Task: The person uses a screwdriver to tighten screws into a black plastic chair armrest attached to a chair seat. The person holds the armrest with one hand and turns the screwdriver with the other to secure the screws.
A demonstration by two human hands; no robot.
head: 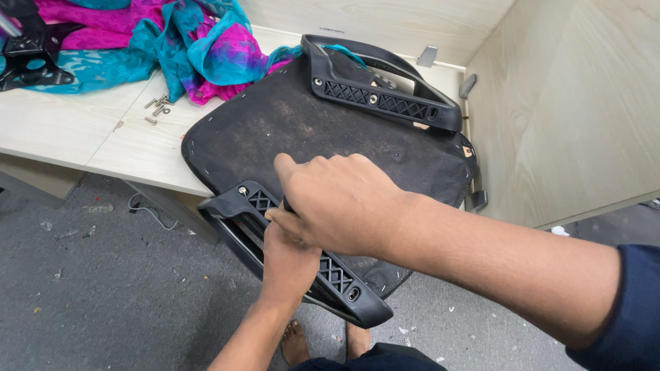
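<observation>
Pale wood-grain desk (75, 127) up and left of the hands, its edge overhanging grey carpet floor (117, 288) flecked with debris. Matching light wood partition panels: one behind (385, 20), one to the right (570, 117), joined with small metal brackets (427, 56). Thin cable (148, 209) lies on the carpet under the desk edge. Even, flat lighting.

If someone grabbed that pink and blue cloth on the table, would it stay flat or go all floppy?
Probably floppy: the pink and blue cloth lies in soft crumpled folds on the table. It looks thin, so likely light. It might drag the small screws beside it, since its edge sits close to them.
</observation>
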